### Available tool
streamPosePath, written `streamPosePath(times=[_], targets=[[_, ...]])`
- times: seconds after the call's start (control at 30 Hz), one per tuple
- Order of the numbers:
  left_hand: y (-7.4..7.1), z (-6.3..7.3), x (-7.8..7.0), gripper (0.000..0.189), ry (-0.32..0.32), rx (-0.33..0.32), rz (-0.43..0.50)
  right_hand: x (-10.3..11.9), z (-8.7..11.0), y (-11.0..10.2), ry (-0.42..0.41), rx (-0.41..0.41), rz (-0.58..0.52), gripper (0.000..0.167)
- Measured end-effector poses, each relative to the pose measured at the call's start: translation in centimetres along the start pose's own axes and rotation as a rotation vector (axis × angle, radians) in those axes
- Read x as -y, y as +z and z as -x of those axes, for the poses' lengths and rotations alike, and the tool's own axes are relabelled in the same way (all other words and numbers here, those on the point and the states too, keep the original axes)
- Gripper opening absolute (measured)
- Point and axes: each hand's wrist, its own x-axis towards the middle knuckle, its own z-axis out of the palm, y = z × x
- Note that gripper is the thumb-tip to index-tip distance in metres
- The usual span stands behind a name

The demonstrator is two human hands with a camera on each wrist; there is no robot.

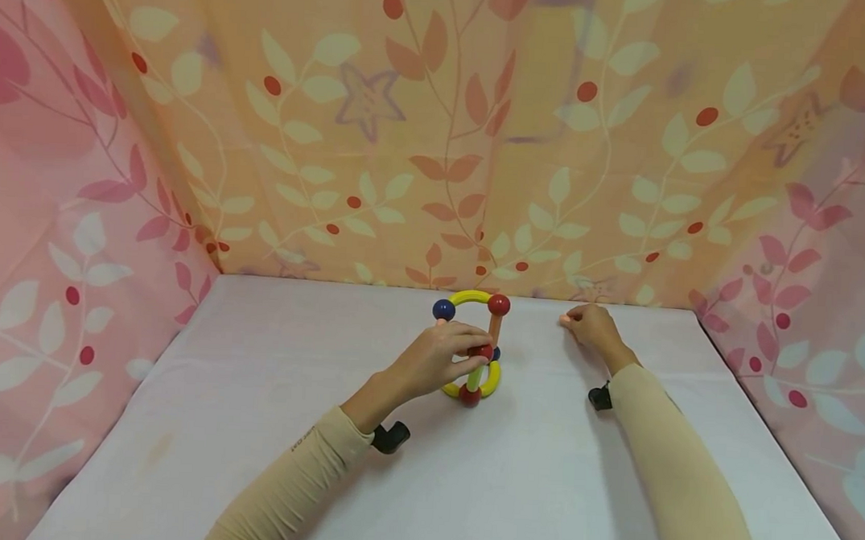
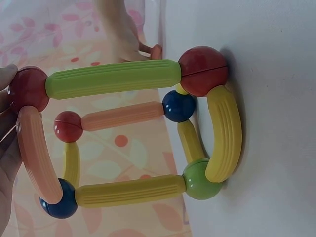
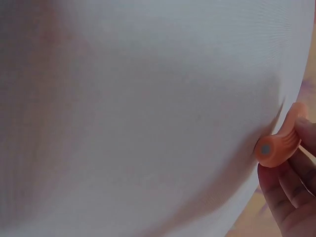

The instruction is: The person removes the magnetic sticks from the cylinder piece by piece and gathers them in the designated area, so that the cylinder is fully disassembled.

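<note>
The nearer, left grip (image 1: 437, 356) is pinching, thumb against fingers, an upper red ball (image 2: 29, 90) of a stick-and-ball frame (image 2: 121, 116), which is standing on the counter (image 1: 269, 359) beneath and just beyond that grip; well apart to its right, the right grip (image 1: 598, 334) is pinching a curved orange piece (image 3: 284, 142); behind both grips a floral cloth (image 1: 438, 141) is hanging
</note>
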Motion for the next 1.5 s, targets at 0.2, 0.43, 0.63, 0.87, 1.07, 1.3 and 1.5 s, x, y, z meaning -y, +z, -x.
streamPosePath(times=[0.2, 0.43, 0.63, 0.87, 1.07, 1.3, 1.5], targets=[[0.1, -0.1, 0.0, 0.034, 0.007, 0.005, 0.002, -0.1, 0.1, 0.2, 0.0, 0.009, 0.035, 0.034], [0.1, -0.2, 0.0, 0.033, 0.003, 0.009, 0.0, -0.1, 0.4, -0.2, 0.0, 0.013, 0.041, 0.04], [0.1, -0.1, 0.0, 0.033, 0.002, 0.007, 0.002, -0.1, 0.8, -0.7, 0.022, 0.005, -0.015, 0.046], [0.2, -0.1, 0.0, 0.031, 0.023, -0.018, 0.006, 0.2, 1.3, -1.2, 0.044, -0.023, -0.139, 0.049], [0.3, 0.0, 0.0, 0.031, 0.029, -0.028, 0.011, 1.3, 2.4, -1.3, -0.022, -0.116, -0.248, 0.037], [0.4, 0.0, 0.1, 0.031, 0.027, -0.034, 0.019, 4.1, 4.9, -1.6, -0.048, -0.112, -0.526, 0.038], [0.3, 0.1, 0.0, 0.031, 0.039, -0.05, -0.014, 7.0, 7.0, -1.9, -0.072, -0.076, -0.625, 0.04]])
